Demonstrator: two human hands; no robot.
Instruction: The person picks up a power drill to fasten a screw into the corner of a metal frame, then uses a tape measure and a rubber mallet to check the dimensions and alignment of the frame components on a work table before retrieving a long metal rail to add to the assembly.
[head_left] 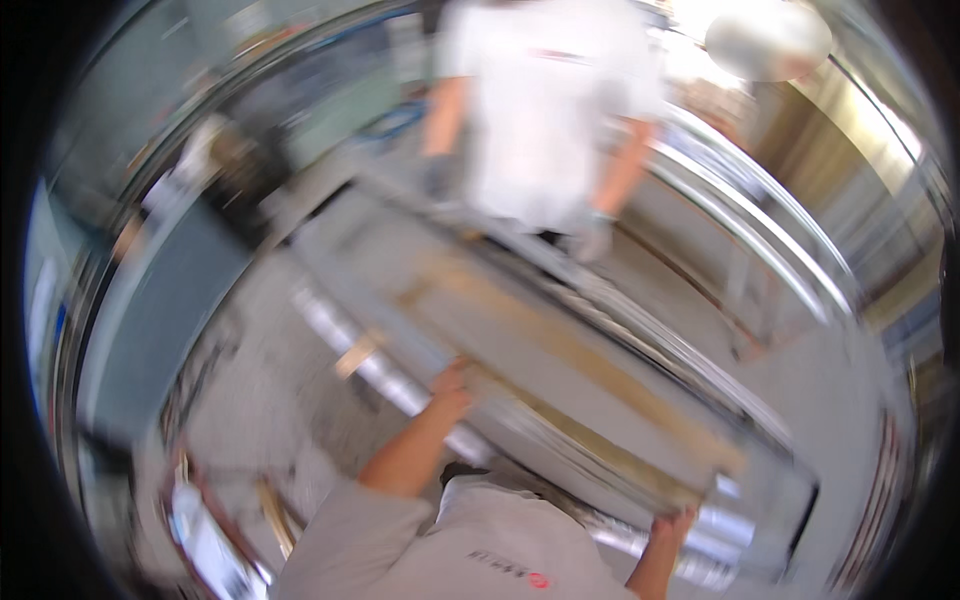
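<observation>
A long grey rectangular panel (560,290) with brown strips lies slantwise in front of me, smeared by motion. Its near long edge is under both my hands. My left hand (452,390), bare, is closed on that edge around its middle. Farther right, near the silvery patches at the panel's end, my right hand (674,526) is closed on the same edge. Across the panel stands a co-worker in a white T-shirt (545,110). The co-worker's gloved hand (590,238) is by the far edge; blur hides whether it grips.
A silvery strip (385,378) with a small wooden block (358,355) runs along the near side. Left stands a dark grey board (165,310), another person (180,190) behind it. Pale metal rails (740,220) lie at the far right. A whitish object (215,545) is at lower left.
</observation>
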